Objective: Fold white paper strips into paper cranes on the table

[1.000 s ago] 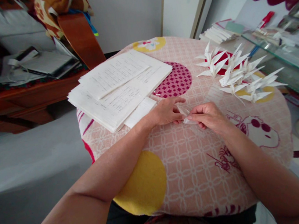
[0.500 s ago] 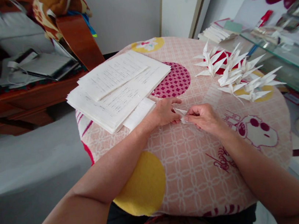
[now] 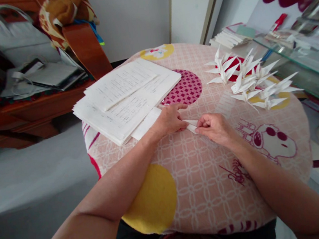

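Between my hands, low over the round table [image 3: 198,185], is a small piece of folded white paper [image 3: 191,127]. My left hand [image 3: 172,118] has its thumb and a finger closed on the paper's left end, while its index finger stretches out above. The paper's right end is pinched in the fingertips of my right hand [image 3: 214,127]. Several white paper cranes [image 3: 250,79] with pointed wings stand in a group to the right, beyond my right hand. A stack of written sheets [image 3: 126,94] lies to the left, with a blank white slip [image 3: 145,123] partly under it.
A glass shelf [image 3: 303,63] with assorted items borders the table's right side. More stacked white paper [image 3: 229,37] is at the back right. To the left stands a wooden bench [image 3: 53,106] holding a grey handbag [image 3: 22,40] and a laptop [image 3: 55,74].
The folded paper now looks longer and flatter between my fingers. My left hand has shifted slightly left, and the camera view has tilted a little.
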Demonstrator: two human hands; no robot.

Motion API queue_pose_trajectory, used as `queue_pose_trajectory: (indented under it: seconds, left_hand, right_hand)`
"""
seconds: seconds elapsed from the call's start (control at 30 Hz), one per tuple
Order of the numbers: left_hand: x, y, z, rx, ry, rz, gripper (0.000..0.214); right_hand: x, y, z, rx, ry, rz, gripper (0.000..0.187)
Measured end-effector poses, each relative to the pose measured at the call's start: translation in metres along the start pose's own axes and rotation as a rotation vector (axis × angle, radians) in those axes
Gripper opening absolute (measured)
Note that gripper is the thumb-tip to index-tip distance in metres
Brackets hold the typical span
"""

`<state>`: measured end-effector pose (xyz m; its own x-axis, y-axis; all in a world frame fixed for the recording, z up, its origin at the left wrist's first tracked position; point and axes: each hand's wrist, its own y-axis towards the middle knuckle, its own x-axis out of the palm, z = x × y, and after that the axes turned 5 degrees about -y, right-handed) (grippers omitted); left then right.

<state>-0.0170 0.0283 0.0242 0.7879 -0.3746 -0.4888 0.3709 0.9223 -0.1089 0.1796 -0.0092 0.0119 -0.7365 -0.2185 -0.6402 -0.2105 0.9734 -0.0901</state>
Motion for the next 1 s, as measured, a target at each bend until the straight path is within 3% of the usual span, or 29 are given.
queue_pose_trajectory:
  seconds: [0.37, 0.53, 0.63, 0.73, 1.0]
  left_hand:
    - [-0.009, 0.007, -0.014, 0.103, 0.069, -0.005, 0.065]
    - [-0.021, 0.008, -0.018, 0.076, 0.047, -0.036, 0.052]
    - [-0.024, 0.005, -0.013, 0.145, 0.028, 0.028, 0.036]
    - [-0.02, 0.003, -0.007, 0.221, 0.075, 0.036, 0.021]
    - [-0.004, 0.008, -0.013, 0.313, 0.173, -0.022, 0.017]
  right_hand:
    - [-0.002, -0.002, -0.006, 0.058, 0.036, -0.017, 0.013]
    - [0.001, 0.0, 0.0, 0.032, 0.053, -0.002, 0.012]
    - [0.002, 0.001, 0.002, 0.013, 0.056, 0.003, 0.012]
    - [0.002, 0.001, 0.001, 0.02, 0.057, 0.0, 0.012]
    - [0.002, 0.0, -0.005, 0.075, 0.045, 0.027, 0.017]
